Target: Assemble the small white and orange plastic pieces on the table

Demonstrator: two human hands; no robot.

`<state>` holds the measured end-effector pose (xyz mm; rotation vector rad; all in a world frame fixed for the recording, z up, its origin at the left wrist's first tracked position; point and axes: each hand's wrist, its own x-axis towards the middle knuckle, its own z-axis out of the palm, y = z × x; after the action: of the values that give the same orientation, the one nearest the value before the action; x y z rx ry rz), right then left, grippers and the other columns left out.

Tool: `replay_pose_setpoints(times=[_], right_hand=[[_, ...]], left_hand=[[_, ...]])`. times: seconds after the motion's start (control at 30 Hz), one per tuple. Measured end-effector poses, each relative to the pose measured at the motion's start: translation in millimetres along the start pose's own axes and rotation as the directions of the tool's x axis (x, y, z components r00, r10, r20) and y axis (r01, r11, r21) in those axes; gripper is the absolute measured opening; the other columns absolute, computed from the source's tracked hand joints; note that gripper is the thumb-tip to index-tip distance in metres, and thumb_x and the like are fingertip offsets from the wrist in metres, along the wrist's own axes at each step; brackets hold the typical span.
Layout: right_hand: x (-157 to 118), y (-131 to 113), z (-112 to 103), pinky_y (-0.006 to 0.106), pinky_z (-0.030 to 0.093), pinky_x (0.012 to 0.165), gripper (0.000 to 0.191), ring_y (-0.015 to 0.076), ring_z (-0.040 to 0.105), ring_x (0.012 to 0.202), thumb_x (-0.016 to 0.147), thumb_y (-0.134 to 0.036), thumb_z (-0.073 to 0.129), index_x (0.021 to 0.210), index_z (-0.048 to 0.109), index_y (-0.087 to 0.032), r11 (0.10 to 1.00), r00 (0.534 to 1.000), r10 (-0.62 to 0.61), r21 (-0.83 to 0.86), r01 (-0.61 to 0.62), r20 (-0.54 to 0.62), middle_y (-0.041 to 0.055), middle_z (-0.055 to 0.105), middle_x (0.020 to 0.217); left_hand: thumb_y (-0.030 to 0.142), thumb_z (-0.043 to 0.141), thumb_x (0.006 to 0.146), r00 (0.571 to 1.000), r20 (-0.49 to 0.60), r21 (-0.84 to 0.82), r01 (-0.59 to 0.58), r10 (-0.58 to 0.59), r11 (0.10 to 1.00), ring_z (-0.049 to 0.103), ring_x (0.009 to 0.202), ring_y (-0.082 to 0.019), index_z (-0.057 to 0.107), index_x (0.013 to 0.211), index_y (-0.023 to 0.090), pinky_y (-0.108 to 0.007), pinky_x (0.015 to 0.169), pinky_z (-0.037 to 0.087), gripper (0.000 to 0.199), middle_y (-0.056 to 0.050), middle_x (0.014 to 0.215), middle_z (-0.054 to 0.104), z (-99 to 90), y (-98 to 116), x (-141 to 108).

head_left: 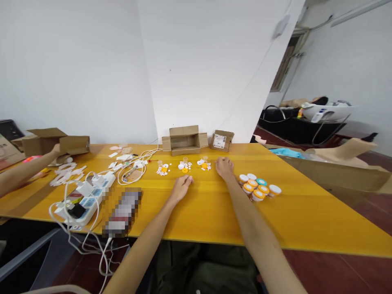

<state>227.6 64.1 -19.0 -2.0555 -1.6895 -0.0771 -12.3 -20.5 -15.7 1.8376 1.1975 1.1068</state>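
My left hand (181, 188) lies on the yellow table in a loose fist, thumb on top, with nothing seen in it. Just beyond it is a small group of white discs and bits with an orange ring (184, 170) and a clear cup (185, 160). My right hand (224, 167) rests farther forward with its fingers curled under; no object shows in it. Left of it sits a like group with an orange ring (204, 165). A third group (163, 169) lies farther left. Near my right forearm stand several small jars (259, 189) with orange, white and teal lids.
An open cardboard box (184, 141) and a smaller box (222, 141) stand by the wall. To the left lie a power strip (92, 200) with white cables, and a phone (122, 212). Another person's arm (29, 171) reaches to a carton (73, 145) at far left.
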Motion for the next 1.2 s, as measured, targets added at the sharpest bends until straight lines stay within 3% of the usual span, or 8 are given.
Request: replay_pose_setpoints(times=[0.2, 0.53, 0.73, 0.87, 1.2], right_hand=[[13.4, -2.5, 0.5, 0.051, 0.039, 0.096, 0.037, 0.0375, 0.056, 0.113, 0.099, -0.029, 0.040, 0.124, 0.064, -0.018, 1.000, 0.999, -0.019, 0.002, 0.019, 0.034, 0.0242, 0.060, 0.122], [1.0, -10.8, -12.8, 0.047, 0.041, 0.099, 0.034, 0.0338, 0.058, 0.115, 0.100, -0.033, 0.043, 0.116, 0.068, -0.017, 0.999, 0.999, -0.024, -0.032, 0.026, 0.038, 0.0231, 0.061, 0.125], [-6.4, -15.7, -10.8, 0.060, 0.035, 0.105, 0.038, 0.0395, 0.042, 0.136, 0.098, -0.041, 0.048, 0.126, 0.065, -0.020, 0.998, 0.992, -0.055, -0.029, 0.052, -0.116, 0.0222, 0.050, 0.145], [-15.2, -13.0, -6.0, 0.064, 0.032, 0.108, 0.043, 0.0402, 0.037, 0.140, 0.098, -0.040, 0.046, 0.131, 0.060, -0.017, 0.993, 0.966, -0.117, -0.044, 0.110, -0.229, 0.0242, 0.048, 0.148], [-59.1, -8.2, 8.7, 0.061, 0.027, 0.115, 0.045, 0.0357, 0.038, 0.143, 0.100, -0.038, 0.042, 0.136, 0.053, -0.014, 0.954, 0.905, -0.298, -0.057, 0.295, -0.303, 0.0244, 0.048, 0.149]], left_hand=[[0.051, 0.048, 0.092, 1.000, 0.004, 0.030, 0.010, -0.010, 1.000, 0.061, 0.080, -0.021, 0.066, 0.073, 0.021, -0.031, 0.082, 0.049, 0.040, -0.001, 0.078, 0.070, -0.6, 0.5, -2.7], [0.049, 0.046, 0.092, 1.000, 0.012, 0.042, -0.030, 0.029, 0.999, 0.061, 0.078, -0.021, 0.064, 0.070, 0.021, -0.032, 0.081, 0.049, 0.040, -0.002, 0.076, 0.069, -0.9, 5.2, -2.0], [0.050, 0.044, 0.094, 0.999, 0.024, 0.074, -0.029, 0.027, 0.997, 0.062, 0.081, -0.021, 0.064, 0.072, 0.020, -0.032, 0.083, 0.049, 0.043, -0.002, 0.078, 0.070, -2.0, 6.7, -0.6], [0.049, 0.044, 0.093, 0.999, 0.035, 0.095, -0.026, 0.023, 0.995, 0.062, 0.082, -0.021, 0.063, 0.071, 0.021, -0.032, 0.084, 0.048, 0.041, -0.002, 0.079, 0.070, -2.0, 9.4, 0.5], [0.039, 0.045, 0.094, 0.994, 0.057, 0.127, -0.099, 0.092, 0.987, 0.060, 0.079, -0.020, 0.060, 0.068, 0.021, -0.032, 0.085, 0.047, 0.034, -0.001, 0.076, 0.067, -2.1, 11.1, 2.7]])
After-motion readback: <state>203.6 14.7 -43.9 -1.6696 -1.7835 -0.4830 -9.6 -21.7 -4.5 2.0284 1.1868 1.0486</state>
